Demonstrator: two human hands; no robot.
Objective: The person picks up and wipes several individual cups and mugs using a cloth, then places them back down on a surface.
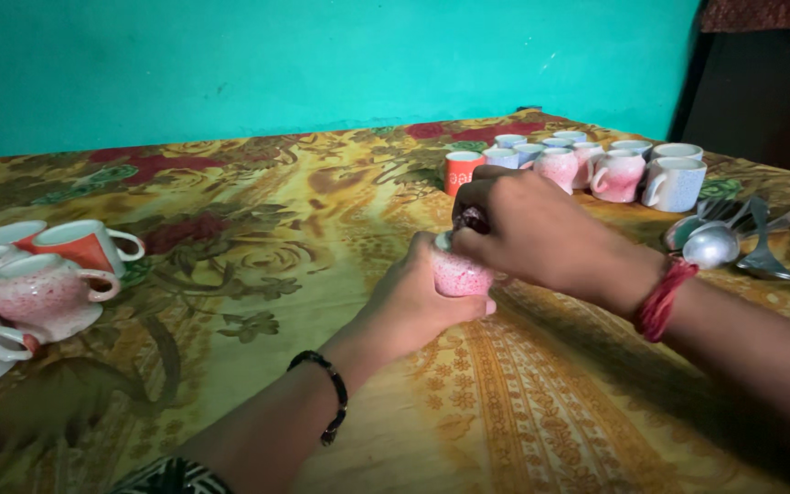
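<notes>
The middle of the bed (258, 302), from the far edge down to the near edge, lies open for a hand. At the left edge 5 mugs (38, 284) crowd together. Toward the far right corner a cluster of cups (596, 165) blocks passage, with spoons (752, 242) just beside them at the right edge.

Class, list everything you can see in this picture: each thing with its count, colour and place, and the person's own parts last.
Held mug: one, pink speckled, centre, in both hands.
Left mugs: about five, pink, orange and white, left edge.
Far mugs: about ten, pink, pale blue, white, one orange, far right.
Spoons: several, silver, right edge.
Cloth: one, yellow floral, covering the surface.
Wall: teal, behind.
Left hand: grips the mug's side; black wristband.
Right hand: over the mug's mouth; red wrist thread.
</notes>
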